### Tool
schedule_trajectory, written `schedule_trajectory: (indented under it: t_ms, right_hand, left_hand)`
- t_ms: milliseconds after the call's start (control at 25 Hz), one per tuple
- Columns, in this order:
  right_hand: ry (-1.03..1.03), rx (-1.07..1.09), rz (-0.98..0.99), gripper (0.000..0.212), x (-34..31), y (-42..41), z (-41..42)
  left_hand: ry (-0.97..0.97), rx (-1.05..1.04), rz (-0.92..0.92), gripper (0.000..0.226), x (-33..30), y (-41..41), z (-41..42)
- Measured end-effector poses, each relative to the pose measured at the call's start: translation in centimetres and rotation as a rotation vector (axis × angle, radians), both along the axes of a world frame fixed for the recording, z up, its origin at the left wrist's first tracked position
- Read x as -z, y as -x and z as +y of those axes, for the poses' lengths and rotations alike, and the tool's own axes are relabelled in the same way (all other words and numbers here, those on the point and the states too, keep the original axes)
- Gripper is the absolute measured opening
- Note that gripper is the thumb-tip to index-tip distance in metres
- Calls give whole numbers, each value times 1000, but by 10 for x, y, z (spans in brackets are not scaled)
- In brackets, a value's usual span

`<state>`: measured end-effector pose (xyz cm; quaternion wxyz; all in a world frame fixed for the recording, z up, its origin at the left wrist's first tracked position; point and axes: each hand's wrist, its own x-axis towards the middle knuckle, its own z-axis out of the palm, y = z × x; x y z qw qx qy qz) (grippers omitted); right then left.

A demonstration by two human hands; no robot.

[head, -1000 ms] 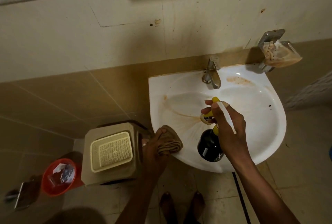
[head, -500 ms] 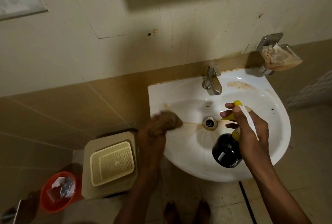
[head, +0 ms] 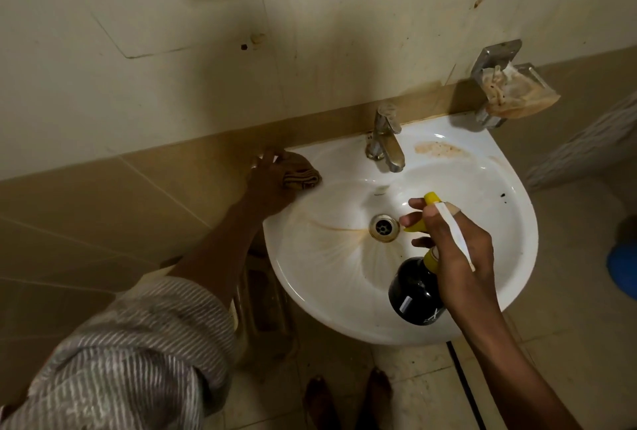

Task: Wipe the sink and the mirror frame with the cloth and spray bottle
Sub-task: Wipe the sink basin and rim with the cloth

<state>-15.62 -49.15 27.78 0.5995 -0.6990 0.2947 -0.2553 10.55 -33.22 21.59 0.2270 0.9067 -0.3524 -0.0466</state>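
A white wall-hung sink (head: 510,222) with brown streaks toward its drain (head: 383,228) fills the middle right. My left hand (head: 272,185) presses a bunched brown cloth (head: 301,172) onto the sink's back left corner by the wall. My right hand (head: 455,250) holds a dark spray bottle (head: 415,293) with a yellow trigger head over the front of the basin, nozzle pointing toward the drain. The mirror frame is out of view.
A chrome tap (head: 386,136) stands at the sink's back edge. A metal soap holder (head: 506,88) with a stained bag hangs on the wall at the right. A blue object (head: 624,266) sits at the right edge. Bare feet (head: 348,398) stand on the tiled floor below.
My left hand has carried the cloth from the sink's front left rim up along the left side to the back left corner. My right hand with the bottle shifted right, uncovering the drain.
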Motion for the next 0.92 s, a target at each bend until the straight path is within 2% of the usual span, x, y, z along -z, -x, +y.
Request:
schedule_trajectory:
  t_ms: [160, 320, 520, 600, 680, 760, 800, 920]
  right_hand:
    - [-9, -24, -19, 35, -5, -5, 2]
    - [-47, -75, -64, 31, -12, -8, 7]
    - [-68, -104, -57, 37, -14, -1, 16]
    - [-59, -105, -59, 35, -14, 5, 17]
    - [-53, -90, -60, 34, -14, 11, 16]
    - [-46, -75, -57, 34, -15, 18, 15]
    - [-40, -69, -52, 32, -16, 20, 14]
    - [-36, -19, -30, 30, -19, 30, 7]
  left_hand:
    - [-100, -51, 61, 48, 6, 14, 15]
    - [-81, -65, 70, 59, 3, 42, 29]
    - [-287, -3, 66, 31, -2, 83, 32]
    - [-360, -29, 113, 27, 0, 113, 30]
    - [-291, -122, 219, 27, 2, 147, 32]
    - [-75, -207, 346, 21, 6, 180, 37]
    - [20, -242, 389, 26, 9, 195, 38]
    - [194, -318, 312, 27, 14, 242, 25]
